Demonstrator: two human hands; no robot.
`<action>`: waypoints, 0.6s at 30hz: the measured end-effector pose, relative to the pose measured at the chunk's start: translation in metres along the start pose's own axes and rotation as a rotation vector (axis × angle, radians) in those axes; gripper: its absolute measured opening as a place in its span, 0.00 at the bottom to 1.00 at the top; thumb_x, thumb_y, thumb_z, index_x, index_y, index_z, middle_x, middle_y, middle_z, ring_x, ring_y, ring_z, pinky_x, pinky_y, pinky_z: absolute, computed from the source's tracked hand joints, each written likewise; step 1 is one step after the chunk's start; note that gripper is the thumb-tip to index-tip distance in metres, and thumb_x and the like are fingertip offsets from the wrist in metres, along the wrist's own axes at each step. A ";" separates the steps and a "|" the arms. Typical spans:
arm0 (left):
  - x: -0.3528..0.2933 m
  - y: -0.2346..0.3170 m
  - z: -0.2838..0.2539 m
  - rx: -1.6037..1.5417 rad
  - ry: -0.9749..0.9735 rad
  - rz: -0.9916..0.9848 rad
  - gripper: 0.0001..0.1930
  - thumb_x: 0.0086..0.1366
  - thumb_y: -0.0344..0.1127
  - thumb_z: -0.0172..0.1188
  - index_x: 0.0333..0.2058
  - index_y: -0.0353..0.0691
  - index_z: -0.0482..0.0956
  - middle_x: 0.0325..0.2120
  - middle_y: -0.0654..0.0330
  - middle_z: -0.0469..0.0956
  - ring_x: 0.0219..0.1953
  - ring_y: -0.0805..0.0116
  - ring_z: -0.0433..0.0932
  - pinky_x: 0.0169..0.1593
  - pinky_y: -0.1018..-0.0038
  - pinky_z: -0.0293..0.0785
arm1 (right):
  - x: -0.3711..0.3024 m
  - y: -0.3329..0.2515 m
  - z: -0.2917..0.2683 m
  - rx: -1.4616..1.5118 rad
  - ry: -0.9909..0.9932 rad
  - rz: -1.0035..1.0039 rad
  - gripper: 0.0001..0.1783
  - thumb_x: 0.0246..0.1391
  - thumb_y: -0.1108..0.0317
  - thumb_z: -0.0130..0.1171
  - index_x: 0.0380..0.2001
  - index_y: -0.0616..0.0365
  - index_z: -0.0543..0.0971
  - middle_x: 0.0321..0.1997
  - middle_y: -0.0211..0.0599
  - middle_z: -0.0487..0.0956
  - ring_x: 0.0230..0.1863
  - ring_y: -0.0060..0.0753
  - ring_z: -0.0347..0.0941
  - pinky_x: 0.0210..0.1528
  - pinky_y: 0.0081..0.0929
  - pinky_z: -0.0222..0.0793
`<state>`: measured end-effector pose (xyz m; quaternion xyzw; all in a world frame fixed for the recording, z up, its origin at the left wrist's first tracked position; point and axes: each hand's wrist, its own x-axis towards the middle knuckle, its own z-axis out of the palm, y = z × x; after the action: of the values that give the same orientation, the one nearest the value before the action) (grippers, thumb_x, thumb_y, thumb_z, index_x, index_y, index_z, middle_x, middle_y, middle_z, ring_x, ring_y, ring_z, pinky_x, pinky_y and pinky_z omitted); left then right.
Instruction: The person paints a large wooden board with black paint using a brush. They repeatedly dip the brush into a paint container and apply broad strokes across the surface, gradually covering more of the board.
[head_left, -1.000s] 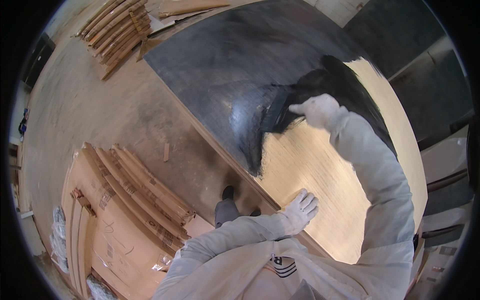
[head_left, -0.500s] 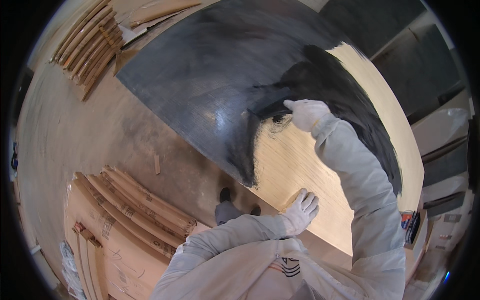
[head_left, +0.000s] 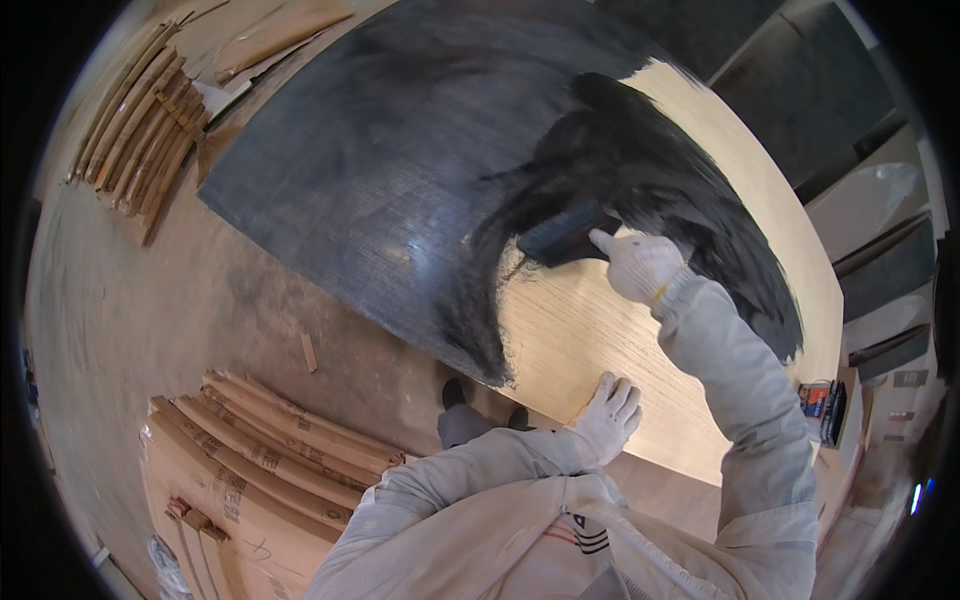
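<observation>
A large wood-grain panel [head_left: 570,325] lies in front of me, its far and left parts coated black and its near part pale and bare. In a white knitted glove, my right hand [head_left: 642,266] is closed round a wide dark brush [head_left: 566,233], thumb along its top. The brush rests on the panel where wet black paint [head_left: 690,195] meets pale wood. My left hand [head_left: 607,420], gloved too, lies with fingers stretched on the bare wood at the near edge and holds nothing.
Brown cardboard-wrapped panels [head_left: 290,470] stand at the lower left, and another stack [head_left: 130,130] sits at the far left. Dark panels [head_left: 800,110] lie beyond the right side. A small box of items [head_left: 822,410] is near the panel's right end. A strip [head_left: 308,353] lies on the floor.
My right hand has moved slightly right and nearer to me with the brush, which now shows more fully. Black streaks at the paint's edge have changed. My left hand stays on the panel.
</observation>
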<state>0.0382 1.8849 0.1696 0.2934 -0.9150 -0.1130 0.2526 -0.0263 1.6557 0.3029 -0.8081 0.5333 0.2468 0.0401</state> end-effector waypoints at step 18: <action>0.007 -0.001 -0.005 -0.054 0.026 0.011 0.31 0.57 0.49 0.64 0.52 0.29 0.77 0.54 0.42 0.70 0.60 0.43 0.66 0.64 0.39 0.60 | 0.004 -0.032 -0.043 -0.064 -0.136 -0.208 0.26 0.75 0.62 0.43 0.72 0.32 0.75 0.59 0.36 0.87 0.59 0.48 0.85 0.60 0.42 0.81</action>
<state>0.0367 1.8795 0.1759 0.2829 -0.9099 -0.1326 0.2730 0.0183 1.6517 0.3330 -0.8413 0.4346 0.3123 0.0757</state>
